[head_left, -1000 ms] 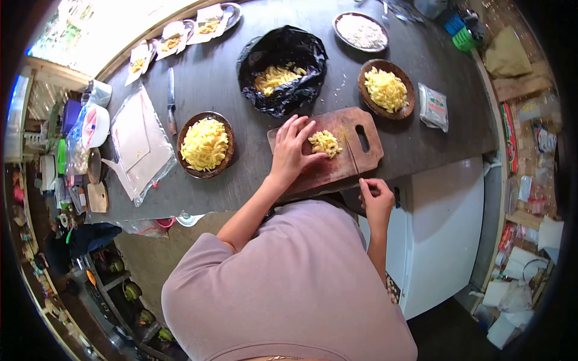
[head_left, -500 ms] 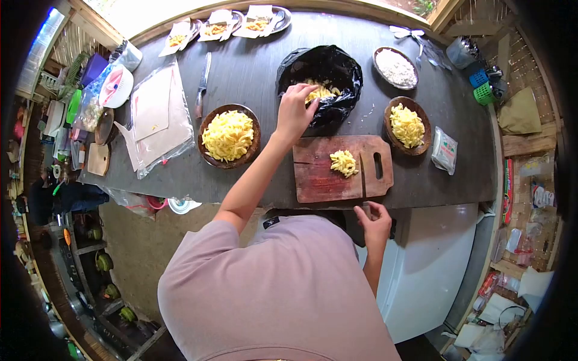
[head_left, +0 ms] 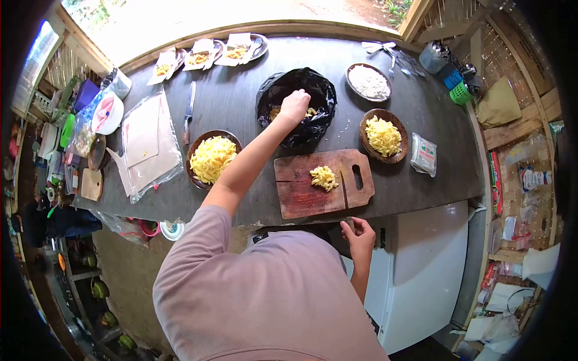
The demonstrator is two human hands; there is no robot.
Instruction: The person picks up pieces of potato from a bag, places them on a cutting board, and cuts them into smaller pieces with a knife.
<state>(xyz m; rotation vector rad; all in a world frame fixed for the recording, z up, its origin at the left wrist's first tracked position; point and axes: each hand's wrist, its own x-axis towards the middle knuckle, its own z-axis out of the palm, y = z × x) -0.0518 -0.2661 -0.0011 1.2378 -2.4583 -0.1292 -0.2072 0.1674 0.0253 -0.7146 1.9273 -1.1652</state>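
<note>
My left hand (head_left: 295, 106) is curled, reaching into a black plastic bag (head_left: 325, 108) that stands open on the table. Small yellow cut pieces (head_left: 310, 112) show inside the bag, beside my fingers. What those fingers hold, if anything, I cannot tell. My right hand (head_left: 359, 233) hangs at the table's near edge, thumb and fingers loosely apart, just below the wooden cutting board (head_left: 295, 198). On that board lies a small heap of yellow strips (head_left: 324, 178). A heaped bowl of yellow strips (head_left: 212, 159) stands left of my left forearm, and another bowl (head_left: 383, 136) stands right of the bag.
A bowl of white crumbly food (head_left: 368, 82) sits at the back right, near a white packet (head_left: 424, 155). To the left lie a knife (head_left: 189, 111) and paper sheets in plastic (head_left: 150, 141). Small plates of food (head_left: 236, 51) line the back edge. A white appliance (head_left: 427, 265) stands below the table.
My left hand has turned and curled over the inside of the bag. The whole view has shifted, so the table sits lower and more to the left. My right hand stays by the table edge.
</note>
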